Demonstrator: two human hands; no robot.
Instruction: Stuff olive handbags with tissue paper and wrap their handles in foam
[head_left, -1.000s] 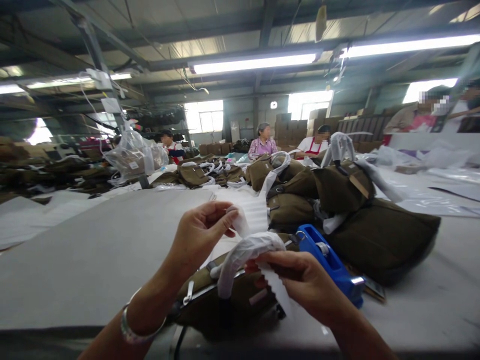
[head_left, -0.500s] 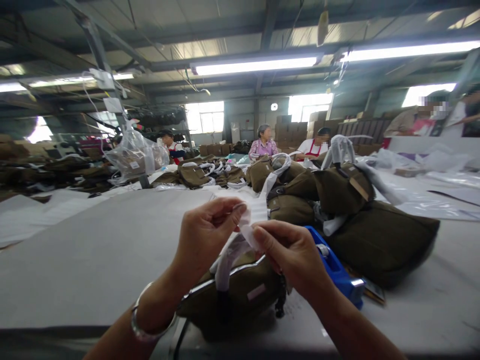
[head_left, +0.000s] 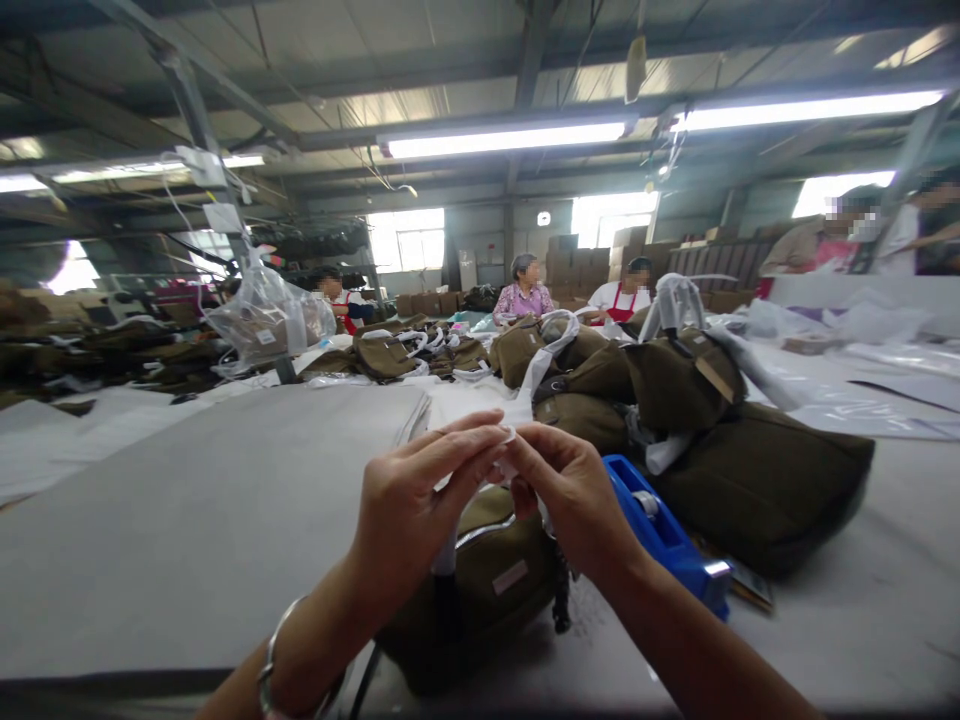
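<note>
While I'm watching from afar through the head camera, both bare hands are meeting just above an olive-brown handbag (head_left: 499,612), fingertips coming together. The left hand (head_left: 424,485) is pinching a bit of thin white wrapping (head_left: 510,435) between thumb and fingers, and the right hand (head_left: 574,490) is grasping it from the other side. Most of that white stuff is hiding behind the fingers, so I can't tell whether they're gripping only a loose strip or the top of the handle too.

The handbag is resting on the bench (head_left: 187,530), front and center near the edge closest to the camera. Its white-wrapped handle (head_left: 445,558) is rising beside the left hand, a silvery zipper (head_left: 486,530) is running along the top, and a small pale label (head_left: 510,577) is showing on the front.

Just beyond the right forearm, a blue tape dispenser (head_left: 656,530) is sitting near the bag. Farther right, more olive-brown bags (head_left: 765,485) are lying heaped, some with white-wrapped handles sticking up. A silver bracelet (head_left: 271,650) is circling the left wrist. Way back, a person in a lilac apron (head_left: 529,300) is showing next to someone in a red apron (head_left: 619,303).
</note>
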